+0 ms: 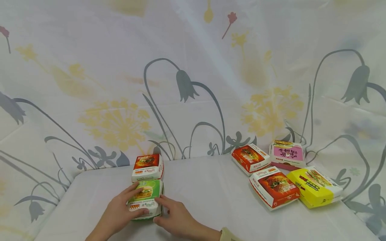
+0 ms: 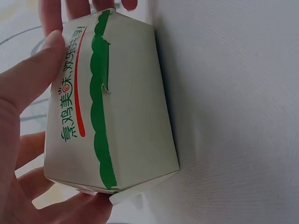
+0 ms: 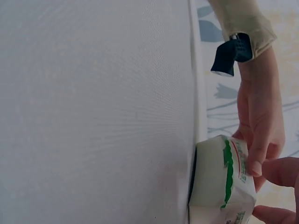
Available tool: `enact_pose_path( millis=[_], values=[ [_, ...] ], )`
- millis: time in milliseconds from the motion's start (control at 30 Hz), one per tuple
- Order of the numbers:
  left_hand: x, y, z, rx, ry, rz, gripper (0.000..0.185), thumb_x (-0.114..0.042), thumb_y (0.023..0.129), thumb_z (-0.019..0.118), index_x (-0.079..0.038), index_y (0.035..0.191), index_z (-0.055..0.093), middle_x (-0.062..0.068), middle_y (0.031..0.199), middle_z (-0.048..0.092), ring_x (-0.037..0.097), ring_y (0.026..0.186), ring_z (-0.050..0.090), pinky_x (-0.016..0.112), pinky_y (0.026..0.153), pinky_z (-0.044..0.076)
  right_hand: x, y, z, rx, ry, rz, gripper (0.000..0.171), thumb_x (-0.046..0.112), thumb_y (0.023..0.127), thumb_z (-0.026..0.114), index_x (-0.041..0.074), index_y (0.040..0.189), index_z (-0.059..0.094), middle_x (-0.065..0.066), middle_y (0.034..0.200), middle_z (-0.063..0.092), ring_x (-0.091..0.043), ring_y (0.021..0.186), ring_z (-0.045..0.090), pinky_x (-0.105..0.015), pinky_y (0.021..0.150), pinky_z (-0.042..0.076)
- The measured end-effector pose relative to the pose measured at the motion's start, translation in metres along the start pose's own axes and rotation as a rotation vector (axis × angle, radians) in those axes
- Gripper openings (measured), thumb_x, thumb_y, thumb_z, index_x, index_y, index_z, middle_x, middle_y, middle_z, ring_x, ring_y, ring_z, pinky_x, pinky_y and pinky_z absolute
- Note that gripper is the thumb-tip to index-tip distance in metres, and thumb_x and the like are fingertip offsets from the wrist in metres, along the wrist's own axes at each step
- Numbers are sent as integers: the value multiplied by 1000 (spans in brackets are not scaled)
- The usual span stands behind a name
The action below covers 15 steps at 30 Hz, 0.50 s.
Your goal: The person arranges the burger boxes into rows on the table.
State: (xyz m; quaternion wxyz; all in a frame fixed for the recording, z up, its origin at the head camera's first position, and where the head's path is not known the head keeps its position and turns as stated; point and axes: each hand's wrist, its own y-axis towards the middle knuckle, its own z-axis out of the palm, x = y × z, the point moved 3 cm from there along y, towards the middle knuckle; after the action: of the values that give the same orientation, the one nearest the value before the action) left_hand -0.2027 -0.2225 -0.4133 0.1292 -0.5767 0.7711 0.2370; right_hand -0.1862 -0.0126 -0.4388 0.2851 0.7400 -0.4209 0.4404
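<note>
A green and white burger box (image 1: 146, 205) sits on the white table at the front left. My left hand (image 1: 119, 208) grips it from the left, its fingers over the top and along the left side, with the thumb (image 2: 39, 65) on the front upper edge. At its right side my right hand (image 1: 178, 216) holds the near right corner between thumb and forefinger. The right wrist view shows two of these fingertips at the box's upper edge. Directly behind stands a red and white burger box (image 1: 147, 167), right up against the green one.
To the right are two more red and white burger boxes (image 1: 251, 158) (image 1: 274, 187), a pink one (image 1: 287, 154) and a yellow one (image 1: 315, 186), grouped close together. A flower-printed cloth (image 1: 193, 43) hangs behind the white table (image 1: 205, 187).
</note>
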Motion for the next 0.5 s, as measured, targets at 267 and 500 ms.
enact_pose_path(
  millis=[267, 500],
  values=[
    [-1, -2, 2, 72, 53, 16, 95, -60, 59, 87, -14, 138, 61, 10, 153, 43, 43, 135, 43, 60, 97, 45, -3, 0, 1, 37, 23, 43, 58, 27, 89, 75, 18, 144, 55, -5, 153, 44, -17, 133, 47, -30, 90, 54],
    [-1, -5, 2, 33, 106, 52, 88, -61, 63, 85, -15, 136, 63, 7, 151, 46, 42, 134, 45, 59, 94, 47, -3, 0, -1, 53, 30, 26, 57, 25, 90, 75, 18, 143, 56, -5, 153, 44, -18, 135, 45, -30, 91, 53]
  ],
)
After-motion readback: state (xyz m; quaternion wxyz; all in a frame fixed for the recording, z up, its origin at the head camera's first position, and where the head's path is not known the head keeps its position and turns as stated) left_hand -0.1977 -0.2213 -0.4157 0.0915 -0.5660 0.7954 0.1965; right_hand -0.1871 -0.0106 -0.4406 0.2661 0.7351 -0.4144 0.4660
